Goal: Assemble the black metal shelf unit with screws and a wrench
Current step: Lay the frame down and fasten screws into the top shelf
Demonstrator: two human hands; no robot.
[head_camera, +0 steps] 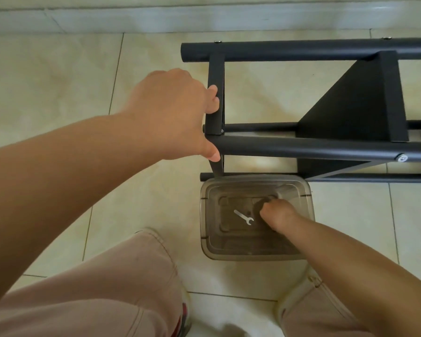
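Left hand [170, 113] gripping shelf frame [326, 147], wrench [244, 217] beside right hand [276, 215]

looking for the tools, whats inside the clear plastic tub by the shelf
A small silver wrench lies on the bottom of the clear tub. The right hand reaches in beside it, fingers curled, covering whatever lies beneath, perhaps screws.

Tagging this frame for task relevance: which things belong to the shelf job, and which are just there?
Job:
- black shelf frame, gripped by left hand
- wrench lying in clear plastic tub
- right hand reaching into the tub
- fitted screw

Just there:
- tiled floor
- baseboard
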